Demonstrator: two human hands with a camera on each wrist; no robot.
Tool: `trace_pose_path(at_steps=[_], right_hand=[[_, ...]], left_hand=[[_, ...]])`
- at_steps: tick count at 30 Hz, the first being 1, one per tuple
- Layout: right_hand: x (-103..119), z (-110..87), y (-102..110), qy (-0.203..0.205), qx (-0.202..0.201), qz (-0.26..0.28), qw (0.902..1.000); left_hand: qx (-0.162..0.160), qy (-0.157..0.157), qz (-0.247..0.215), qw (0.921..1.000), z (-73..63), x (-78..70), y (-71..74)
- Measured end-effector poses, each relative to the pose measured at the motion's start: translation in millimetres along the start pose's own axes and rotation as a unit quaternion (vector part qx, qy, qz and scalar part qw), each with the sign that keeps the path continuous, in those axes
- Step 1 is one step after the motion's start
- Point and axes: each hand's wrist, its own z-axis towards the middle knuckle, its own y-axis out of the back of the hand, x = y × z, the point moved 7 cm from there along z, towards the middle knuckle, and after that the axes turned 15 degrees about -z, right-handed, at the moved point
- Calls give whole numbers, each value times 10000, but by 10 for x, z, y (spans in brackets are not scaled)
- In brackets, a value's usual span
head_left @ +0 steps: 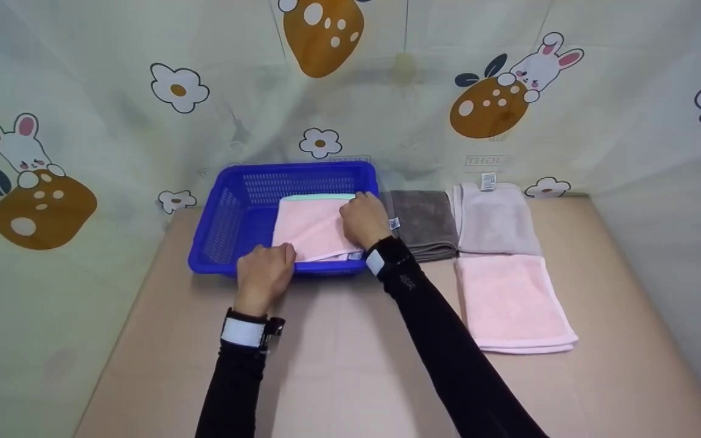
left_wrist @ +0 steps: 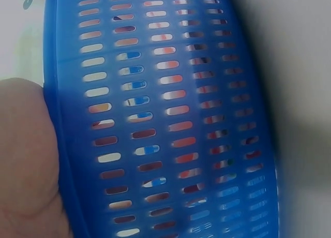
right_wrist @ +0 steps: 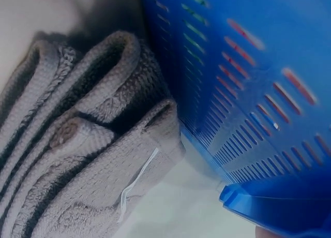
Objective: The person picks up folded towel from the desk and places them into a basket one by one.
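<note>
A folded pink towel (head_left: 314,225) lies in the right part of a blue plastic basket (head_left: 210,261), on top of other folded cloth with a mint-green edge (head_left: 311,197). My left hand (head_left: 263,277), fingers curled, pinches the towel's front left corner just over the basket's front rim. At the towel's right edge, beside the basket's right rim, my right hand (head_left: 366,219) holds it with bent fingers. Both sets of fingertips are mostly hidden. In the left wrist view, part of the left hand (left_wrist: 26,165) shows beside the slotted basket wall (left_wrist: 150,119).
Right of the basket lies a folded grey-brown towel (head_left: 423,222), close to its wall. Beyond it are a folded light grey towel (head_left: 496,219) and, nearer me, another folded pink towel (head_left: 515,301). A patterned curtain (head_left: 387,103) encloses the table (head_left: 338,340).
</note>
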Motion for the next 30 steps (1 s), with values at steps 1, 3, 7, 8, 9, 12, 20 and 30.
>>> trace_pose_path(at_steps=[1, 3, 7, 8, 9, 12, 20, 30], right_hand=[[-1, 2, -2, -3, 3, -1, 10000], [-4, 7, -6, -7, 3, 0, 10000], [-15, 13, 4, -41, -92, 99, 9999], [-17, 14, 6, -41, -104, 137, 9998], [-19, 16, 7, -43, -117, 185, 9998], [-30, 16, 13, -50, -140, 340, 9993], [-97, 3, 64, -171, -450, 923, 9946], [-213, -64, 155, -103, -1076, 2099, 9717]], left_hand=[[-10, 0, 2, 10000, 0, -4, 3], [-36, -13, -4, 10000, -1, -11, 9], [-187, -77, -42, 9998, -5, -27, 26], [-248, -79, -78, 9996, -7, -28, 31], [-305, -73, -108, 9994, -7, -27, 36], [-414, -6, -214, 9989, -8, -19, 42], [-509, 62, -464, 9976, -2, -17, 56], [-557, -170, -449, 9973, -26, -163, 162]])
